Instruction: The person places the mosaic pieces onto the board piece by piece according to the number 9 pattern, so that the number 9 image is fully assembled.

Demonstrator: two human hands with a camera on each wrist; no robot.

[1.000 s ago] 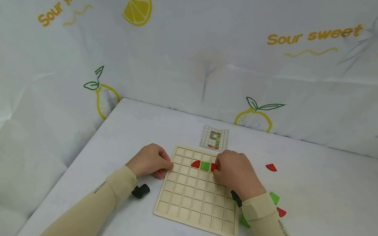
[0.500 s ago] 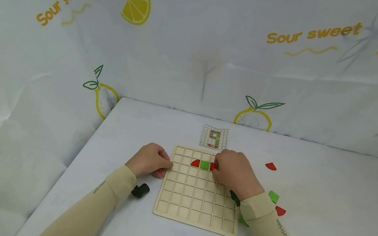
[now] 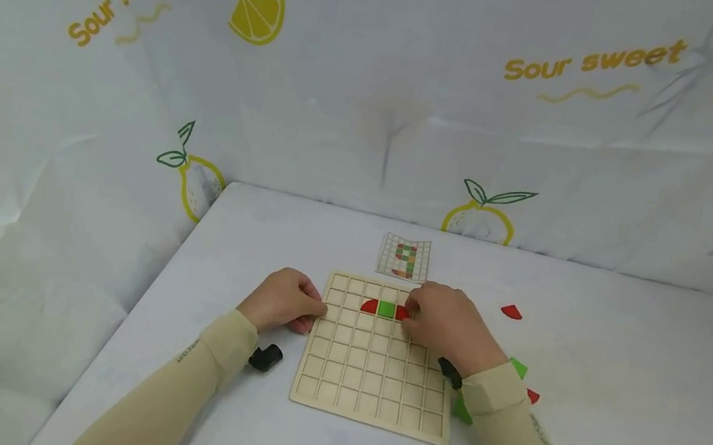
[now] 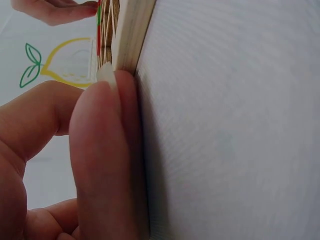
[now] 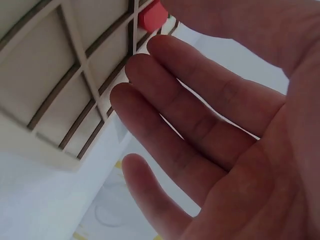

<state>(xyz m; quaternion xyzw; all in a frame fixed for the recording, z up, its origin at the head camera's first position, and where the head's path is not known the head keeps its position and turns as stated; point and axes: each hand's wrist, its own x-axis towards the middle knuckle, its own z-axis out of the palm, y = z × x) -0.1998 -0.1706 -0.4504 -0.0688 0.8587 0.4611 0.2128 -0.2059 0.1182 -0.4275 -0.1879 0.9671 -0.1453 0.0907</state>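
A pale wooden grid board (image 3: 366, 371) lies on the white table. My left hand (image 3: 287, 301) grips its left edge; the left wrist view shows fingertips right at the rim (image 4: 132, 35). One upper row of the board carries a red quarter-round piece (image 3: 369, 306), a green square (image 3: 386, 310) and a second red piece (image 3: 402, 313). Bent over the board's upper right, my right hand (image 3: 452, 327) holds this second red piece at its thumb and forefinger. In the right wrist view the other fingers (image 5: 165, 125) extend loosely beside the board, and the hand hides part of the upper right cells.
A small pattern card (image 3: 404, 257) stands behind the board, printed with a coloured figure on a grid. To the right lie a red piece (image 3: 512, 312), a green piece (image 3: 518, 368), another red one (image 3: 532, 397) and a green one (image 3: 463, 411) near the right forearm.
My right hand has shifted very slightly, and a little more of the second red piece shows beside the green square. The left hand keeps its place at the board's edge.
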